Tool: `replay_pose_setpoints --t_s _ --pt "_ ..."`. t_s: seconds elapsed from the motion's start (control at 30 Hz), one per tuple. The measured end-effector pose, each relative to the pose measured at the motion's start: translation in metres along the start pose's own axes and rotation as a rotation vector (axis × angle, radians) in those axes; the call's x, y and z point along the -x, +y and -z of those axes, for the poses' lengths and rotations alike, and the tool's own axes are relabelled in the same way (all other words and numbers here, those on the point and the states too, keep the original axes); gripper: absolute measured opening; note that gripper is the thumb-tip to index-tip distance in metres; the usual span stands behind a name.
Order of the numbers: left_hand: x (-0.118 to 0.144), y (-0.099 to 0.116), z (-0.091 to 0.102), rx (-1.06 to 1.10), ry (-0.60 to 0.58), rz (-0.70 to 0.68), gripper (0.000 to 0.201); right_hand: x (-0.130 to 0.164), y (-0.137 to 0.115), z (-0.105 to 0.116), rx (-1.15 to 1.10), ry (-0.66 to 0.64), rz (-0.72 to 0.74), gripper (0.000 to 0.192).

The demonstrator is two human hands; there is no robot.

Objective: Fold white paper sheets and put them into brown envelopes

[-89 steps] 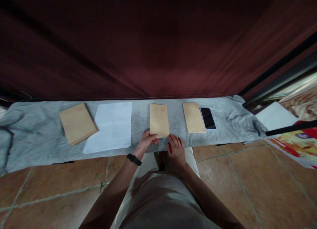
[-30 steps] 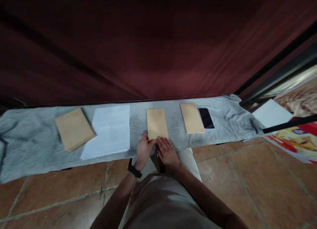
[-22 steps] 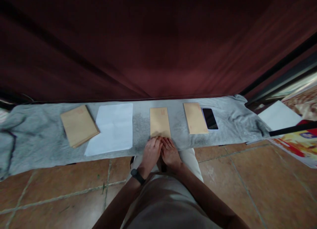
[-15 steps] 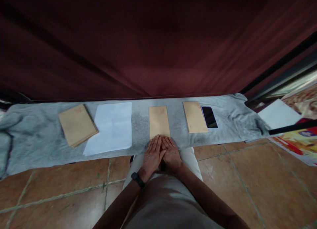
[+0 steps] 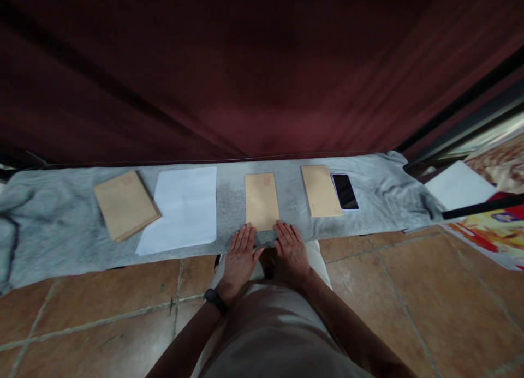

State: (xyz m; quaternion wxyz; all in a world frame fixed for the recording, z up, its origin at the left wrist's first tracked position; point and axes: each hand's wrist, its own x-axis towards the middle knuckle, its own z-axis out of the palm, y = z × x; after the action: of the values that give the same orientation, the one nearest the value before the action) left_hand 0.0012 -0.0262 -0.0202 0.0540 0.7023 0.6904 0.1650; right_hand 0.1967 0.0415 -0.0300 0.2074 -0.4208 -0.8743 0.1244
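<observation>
A brown paper envelope (image 5: 261, 201) lies flat in front of me on the grey cloth (image 5: 230, 203), its short side toward me and red print at its far right corner. My left hand (image 5: 241, 255) rests flat at its near left corner, fingers stretched out. At the near right corner lies my right hand (image 5: 291, 251), also flat with fingers extended. Neither hand grips anything. To the left are white paper sheets (image 5: 184, 209) and a stack of brown envelopes (image 5: 126, 203) that overlaps them. More brown envelopes (image 5: 321, 191) lie to the right, beside a dark-screened phone (image 5: 345, 191).
A dark red curtain (image 5: 262, 94) hangs behind the narrow cloth-covered surface. At the far right are a black bar (image 5: 483, 208), a white sheet (image 5: 460, 186) and a colourful printed package (image 5: 497, 231). Tiled floor (image 5: 376, 291) shows below the front edge.
My hands have moved apart from the middle of the envelope's near edge, left hand to the left and right hand to the right, uncovering that edge.
</observation>
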Motion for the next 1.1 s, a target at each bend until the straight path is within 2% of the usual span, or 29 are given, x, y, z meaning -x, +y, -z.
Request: replay_pose_setpoints --t_s 0.13,0.33,0.5,0.87,1.0,1.1 --pt "-0.004 0.007 -0.002 0.002 -0.009 -0.042 0.061 -0.001 -0.004 0.001 0.002 0.027 -0.027 0.050" --pt "-0.015 0.021 -0.012 -0.048 -0.064 -0.102 0.057 -0.011 -0.019 -0.007 -0.019 -0.019 0.037 0.050" --pt "-0.015 0.015 -0.008 -0.102 -0.053 -0.122 0.054 -0.012 -0.017 -0.009 0.001 -0.035 0.045 0.050" --pt "-0.003 -0.003 0.001 -0.095 0.003 -0.043 0.057 -0.001 0.002 -0.003 0.006 0.023 0.008 0.051" --pt "-0.006 0.003 -0.004 -0.096 -0.011 -0.043 0.058 -0.006 -0.007 -0.004 0.009 0.021 -0.014 0.050" --pt "-0.010 0.009 -0.007 -0.093 -0.035 -0.057 0.057 -0.012 -0.020 -0.007 -0.013 -0.030 0.029 0.050"
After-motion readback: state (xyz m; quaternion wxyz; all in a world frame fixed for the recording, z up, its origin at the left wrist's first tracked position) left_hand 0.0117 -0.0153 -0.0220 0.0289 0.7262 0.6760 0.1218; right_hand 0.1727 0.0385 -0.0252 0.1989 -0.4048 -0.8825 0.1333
